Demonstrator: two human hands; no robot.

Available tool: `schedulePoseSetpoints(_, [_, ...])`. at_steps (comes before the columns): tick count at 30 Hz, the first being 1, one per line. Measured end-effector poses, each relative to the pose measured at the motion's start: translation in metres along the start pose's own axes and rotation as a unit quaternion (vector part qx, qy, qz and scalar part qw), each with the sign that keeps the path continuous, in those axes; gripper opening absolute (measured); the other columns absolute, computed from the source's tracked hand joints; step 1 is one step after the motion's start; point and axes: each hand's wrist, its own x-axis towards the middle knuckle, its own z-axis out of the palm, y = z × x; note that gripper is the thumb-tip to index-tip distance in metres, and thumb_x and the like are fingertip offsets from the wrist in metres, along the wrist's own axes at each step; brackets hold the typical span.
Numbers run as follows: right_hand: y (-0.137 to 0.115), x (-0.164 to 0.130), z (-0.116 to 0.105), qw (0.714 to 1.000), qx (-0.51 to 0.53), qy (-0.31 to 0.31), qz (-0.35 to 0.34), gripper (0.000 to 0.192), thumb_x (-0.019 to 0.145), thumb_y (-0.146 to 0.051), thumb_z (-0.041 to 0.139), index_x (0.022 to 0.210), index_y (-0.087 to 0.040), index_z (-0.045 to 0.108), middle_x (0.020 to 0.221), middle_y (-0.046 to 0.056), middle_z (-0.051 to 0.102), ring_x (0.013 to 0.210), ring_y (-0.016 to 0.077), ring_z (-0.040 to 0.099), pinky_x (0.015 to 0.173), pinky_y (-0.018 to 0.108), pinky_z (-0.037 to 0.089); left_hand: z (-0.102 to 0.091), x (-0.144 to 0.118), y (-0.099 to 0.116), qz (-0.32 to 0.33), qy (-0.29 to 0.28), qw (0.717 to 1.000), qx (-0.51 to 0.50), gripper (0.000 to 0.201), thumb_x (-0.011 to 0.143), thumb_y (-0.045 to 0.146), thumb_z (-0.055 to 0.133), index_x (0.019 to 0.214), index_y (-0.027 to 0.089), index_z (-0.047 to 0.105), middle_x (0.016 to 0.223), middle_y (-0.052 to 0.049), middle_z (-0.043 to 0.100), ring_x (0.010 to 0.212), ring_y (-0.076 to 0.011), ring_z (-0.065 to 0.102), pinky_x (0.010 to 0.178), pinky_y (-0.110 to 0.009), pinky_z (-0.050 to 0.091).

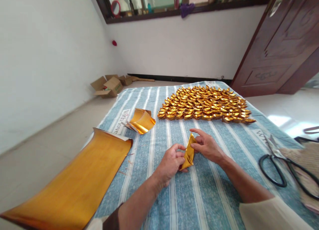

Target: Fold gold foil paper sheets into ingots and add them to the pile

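A partly folded piece of gold foil paper is tilted between my two hands, above the striped cloth. My left hand grips its lower left end, fingers closed round the edge. At its upper right, my right hand pinches the edge between thumb and fingers, with the index finger stretched out past the top corner. Beyond my hands, many folded gold paper ingots sit in tight rows. Left of them lie some cut gold foil sheets, curled at the edges.
A large gold foil sheet hangs over the table's left edge. Black-handled scissors lie at the right, by a beige woven item. The blue striped tablecloth covers the table. Cardboard boxes stand on the floor behind left; a wooden door is at right.
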Motion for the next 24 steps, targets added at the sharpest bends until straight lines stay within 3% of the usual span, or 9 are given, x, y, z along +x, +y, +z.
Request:
schedulePoseSetpoints(5, [-0.001,0.000,-0.001,0.996,0.083,-0.007,-0.016,0.058,0.073,-0.025,0.066,0.128,-0.016,0.048,0.054,-0.012,0.040,0.048,0.0065,0.040,0.047,0.021,0.033,0.000,0.000,-0.002,0.033,0.028,0.999,0.032,0.026,0.069,0.012,0.055,0.094,0.016,0.049,0.065,0.002,0.065,0.051,-0.0087,0.052,0.047,-0.018,0.035])
schedulePoseSetpoints(12, [-0.006,-0.003,-0.002,0.974,0.222,-0.029,-0.035,0.053,0.072,-0.029,0.075,0.119,-0.023,0.052,0.067,-0.005,0.064,0.059,0.0111,0.061,0.058,0.025,0.049,0.005,-0.003,-0.006,0.150,0.076,0.977,0.128,0.011,0.074,0.025,0.062,0.081,0.016,0.058,0.071,-0.001,0.068,0.064,-0.0151,0.063,0.060,-0.024,0.045])
schedulePoseSetpoints(15, [-0.006,-0.005,-0.001,0.968,0.243,-0.046,-0.042,0.045,0.073,-0.029,0.076,0.112,-0.023,0.057,0.074,-0.001,0.069,0.063,0.0122,0.064,0.061,0.026,0.052,0.007,-0.005,-0.009,0.215,0.127,0.944,0.213,0.012,0.080,0.026,0.059,0.076,0.017,0.065,0.068,-0.001,0.066,0.062,-0.0148,0.061,0.058,-0.024,0.043])
schedulePoseSetpoints(19, [-0.006,-0.007,-0.001,0.963,0.260,-0.048,-0.053,0.031,0.072,-0.026,0.078,0.099,-0.023,0.062,0.080,0.001,0.073,0.068,0.0136,0.068,0.064,0.026,0.055,0.006,-0.005,-0.011,0.315,0.188,0.872,0.324,0.015,0.083,0.019,0.058,0.072,0.017,0.067,0.065,0.000,0.064,0.060,-0.0128,0.057,0.058,-0.023,0.040])
schedulePoseSetpoints(21, [-0.006,-0.007,-0.001,0.963,0.260,-0.042,-0.062,0.026,0.072,-0.024,0.078,0.093,-0.023,0.064,0.083,0.002,0.074,0.072,0.0142,0.069,0.068,0.027,0.056,0.004,-0.005,-0.012,0.360,0.207,0.838,0.355,0.013,0.083,0.014,0.058,0.073,0.017,0.066,0.067,0.000,0.064,0.062,-0.0126,0.057,0.059,-0.023,0.041])
schedulePoseSetpoints(24, [-0.006,-0.008,-0.001,0.967,0.241,-0.030,-0.071,0.020,0.072,-0.022,0.079,0.087,-0.022,0.067,0.085,0.002,0.074,0.073,0.0141,0.070,0.071,0.026,0.056,0.003,-0.004,-0.012,0.400,0.217,0.809,0.373,0.012,0.083,0.009,0.058,0.076,0.016,0.066,0.070,-0.001,0.064,0.066,-0.0134,0.058,0.063,-0.023,0.043])
